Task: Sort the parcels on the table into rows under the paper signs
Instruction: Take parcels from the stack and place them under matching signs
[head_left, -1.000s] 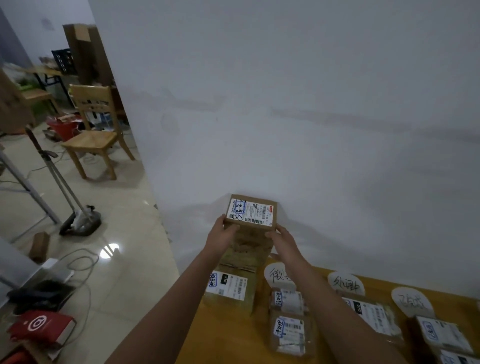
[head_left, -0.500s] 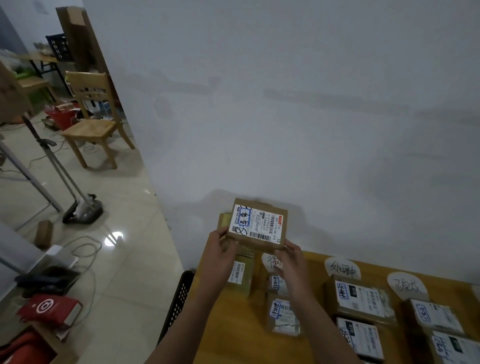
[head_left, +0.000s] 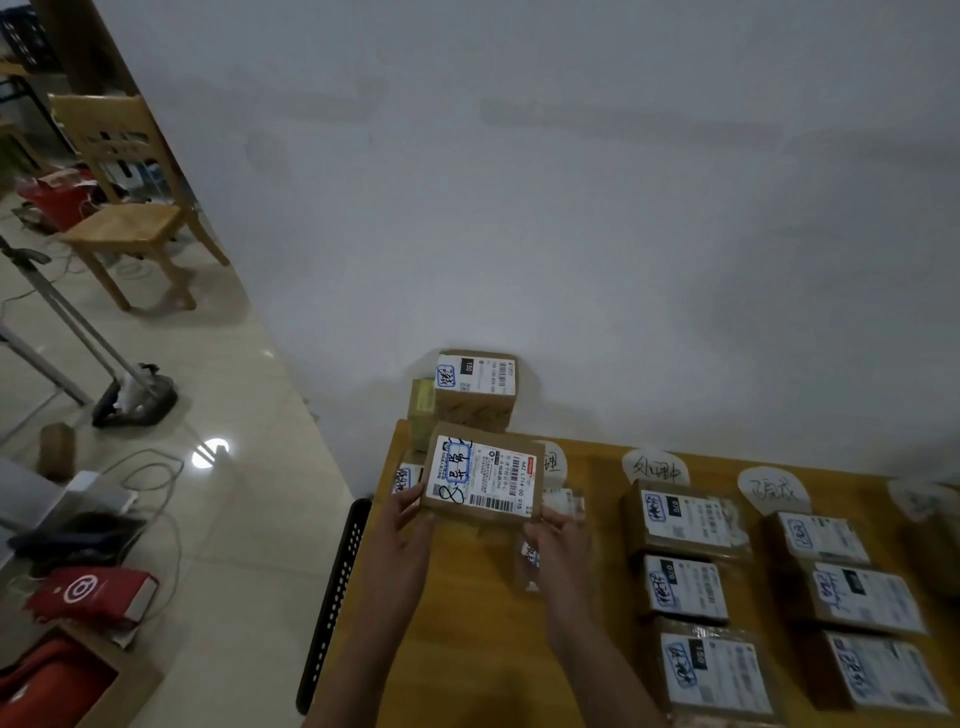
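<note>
Against the white wall (head_left: 571, 208) stands the wooden table (head_left: 467, 649), with paper signs (head_left: 655, 467) along its far edge and rows of parcels (head_left: 685, 587) under them. My left hand (head_left: 408, 525) and right hand (head_left: 561, 540) both grasp one cardboard parcel (head_left: 483, 475) at its near corners. It is in the air above the table's left end, label up. To do this well, I think I should read the handwritten mark, match it with a sign, and lay the parcel flat at that row's end without pushing its neighbours.
</note>
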